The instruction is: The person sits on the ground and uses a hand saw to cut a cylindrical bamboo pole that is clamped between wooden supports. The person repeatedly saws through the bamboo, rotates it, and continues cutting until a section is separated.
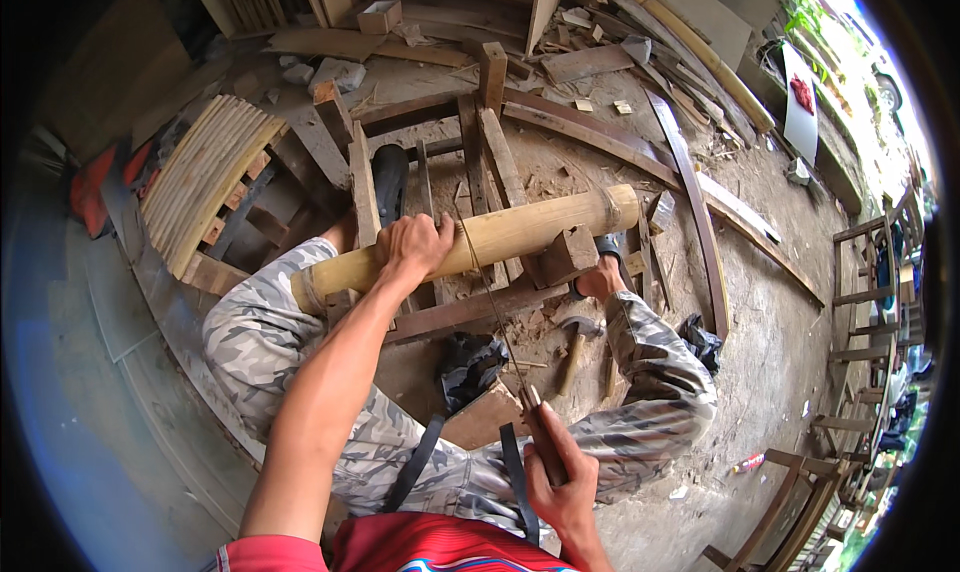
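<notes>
A length of bamboo [535, 229] lies crosswise over a low wooden frame [465, 310], its near-left end by the person's camouflage-clad left knee. The left hand [410, 247] presses on the bamboo with fingers curled over it; the right hand [562, 477] is wrapped around the handle of a saw [530, 400], whose thin blade crosses the bamboo just right of the left hand.

Close about the work, a wooden block [563, 256] sits against the bamboo's near side toward its right end, beside the right foot. Below the bamboo, between the legs, crumpled black plastic [470, 367] lies near the saw blade, and a hammer [573, 352] lies on the floor to its right amid wood chips. A slatted piece [205, 182] stands to the left, close to the left knee. Long planks [700, 222] stretch over the floor on the right, with a thick pole [715, 67] and scrap wood farther back. Chair-like wooden frames [862, 355] line the right side.

Near the back, a small open box [380, 17] rests among boards; its contents are too small to tell. Whether the black plastic holds anything cannot be told.
</notes>
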A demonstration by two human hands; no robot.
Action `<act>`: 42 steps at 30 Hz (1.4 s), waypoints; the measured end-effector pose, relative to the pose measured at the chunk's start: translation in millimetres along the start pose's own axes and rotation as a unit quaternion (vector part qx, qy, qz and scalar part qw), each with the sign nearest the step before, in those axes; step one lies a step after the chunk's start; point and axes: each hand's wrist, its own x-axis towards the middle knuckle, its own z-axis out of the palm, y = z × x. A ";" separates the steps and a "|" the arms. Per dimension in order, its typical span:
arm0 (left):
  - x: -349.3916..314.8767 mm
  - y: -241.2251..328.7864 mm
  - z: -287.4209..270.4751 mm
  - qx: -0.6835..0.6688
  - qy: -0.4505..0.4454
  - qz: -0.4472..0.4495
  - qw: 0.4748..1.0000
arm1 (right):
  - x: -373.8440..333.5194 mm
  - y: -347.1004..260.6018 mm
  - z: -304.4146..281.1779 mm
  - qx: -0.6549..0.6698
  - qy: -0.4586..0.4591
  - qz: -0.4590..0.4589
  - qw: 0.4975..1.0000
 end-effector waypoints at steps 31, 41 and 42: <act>2.5 -1.2 2.8 -0.006 0.046 0.048 0.998 | 126.8 20.8 74.3 0.066 0.028 -0.042 0.997; -4.9 2.3 9.0 -0.007 0.057 0.026 0.998 | 70.6 0.0 40.7 0.036 0.029 -0.063 0.997; -6.3 3.2 6.9 -0.006 0.048 0.027 0.998 | 107.9 5.7 57.1 0.030 0.009 -0.005 0.999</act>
